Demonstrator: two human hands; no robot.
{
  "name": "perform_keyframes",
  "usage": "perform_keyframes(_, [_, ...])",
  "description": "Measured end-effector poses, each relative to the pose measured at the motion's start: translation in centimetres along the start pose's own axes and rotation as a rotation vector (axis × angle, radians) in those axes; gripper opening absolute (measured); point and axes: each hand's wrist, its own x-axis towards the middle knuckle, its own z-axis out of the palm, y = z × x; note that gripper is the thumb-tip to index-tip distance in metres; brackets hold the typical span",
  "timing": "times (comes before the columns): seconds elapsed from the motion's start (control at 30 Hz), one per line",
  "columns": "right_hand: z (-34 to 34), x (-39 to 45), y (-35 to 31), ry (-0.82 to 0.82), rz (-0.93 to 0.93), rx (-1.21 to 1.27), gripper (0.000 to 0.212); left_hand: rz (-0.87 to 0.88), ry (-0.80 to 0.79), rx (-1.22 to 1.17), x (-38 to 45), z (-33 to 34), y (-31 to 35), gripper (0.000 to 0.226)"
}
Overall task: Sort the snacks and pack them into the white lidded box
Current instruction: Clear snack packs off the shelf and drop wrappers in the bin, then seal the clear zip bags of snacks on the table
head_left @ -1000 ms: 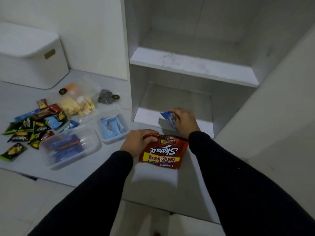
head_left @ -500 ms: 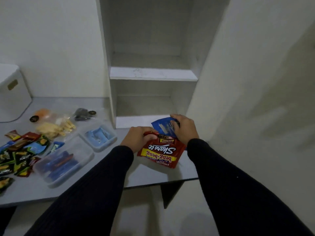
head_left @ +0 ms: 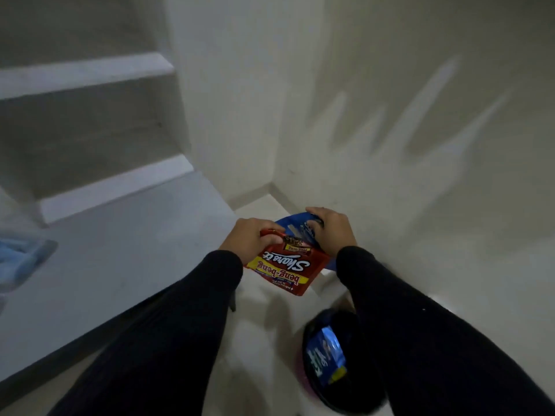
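My left hand [head_left: 249, 240] grips the top edge of a red beng-beng Share It bag [head_left: 286, 270], which hangs upside down past the right end of the table. My right hand [head_left: 332, 231] holds a blue snack wrapper [head_left: 295, 225] just behind the red bag. Both hands are over the floor, close to the wall corner. Below them, on the floor, stands a dark round bin [head_left: 333, 361] with a blue wrapper [head_left: 326, 354] lying in it. The white lidded box and the other snacks are out of view.
The grey table [head_left: 120, 259] runs off to the left, with a clear tub of blue packets [head_left: 21, 256] at the left edge. White shelves [head_left: 87, 73] rise behind it. A white wall [head_left: 420, 145] stands close on the right.
The view has swung right and down, away from the snacks. Both hands carried the red bag and blue wrapper off the table's right end, above the bin on the floor.
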Motion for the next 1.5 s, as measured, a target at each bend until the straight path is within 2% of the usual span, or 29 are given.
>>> perform_keyframes(0.2, [-0.6,-3.3,12.9,-0.073,0.207,-0.069,0.037,-0.012,-0.211,0.076,3.5,13.0,0.5,0.024])
perform_keyframes(0.37, [2.8,-5.4,24.0,-0.144,0.372,-0.005,0.035,-0.042,-0.365,0.099,5.9,24.4,-1.3,0.026])
perform_keyframes(0.53, [6.9,-7.3,32.3,-0.200,0.464,0.072,0.039,-0.057,-0.462,0.191,7.2,33.5,-5.0,0.027])
perform_keyframes(0.67, [10.0,-8.2,37.0,-0.402,0.543,0.064,0.057,-0.178,-0.595,0.254,7.5,38.4,-7.6,0.055])
perform_keyframes(0.73, [11.0,-8.4,38.2,-0.560,0.559,-0.015,0.067,-0.215,-0.687,0.364,7.6,39.7,-8.5,0.058])
perform_keyframes(0.8, [11.4,-8.2,38.4,-0.698,0.557,-0.102,0.066,-0.236,-0.754,0.506,7.7,40.1,-9.0,0.052])
perform_keyframes(0.9, [10.7,-7.1,37.5,-0.800,0.508,-0.194,0.055,-0.226,-0.796,0.628,8.4,39.5,-8.6,0.044])
perform_keyframes(1.0, [9.2,-5.5,36.0,-0.810,0.474,-0.276,0.049,-0.222,-0.782,0.682,9.3,37.7,-6.9,0.052])
perform_keyframes(1.1, [7.4,-3.9,34.3,-0.808,0.432,-0.334,0.044,-0.185,-0.717,0.712,9.9,35.6,-4.6,0.044])
perform_keyframes(1.3, [1.0,-0.6,26.6,-0.707,0.303,-0.433,0.039,-0.167,-0.551,0.786,10.1,28.1,1.3,0.043])
perform_keyframes(1.5, [-5.9,2.8,15.3,-0.524,0.137,-0.523,0.041,-0.199,-0.288,0.813,9.3,16.9,8.2,0.037])
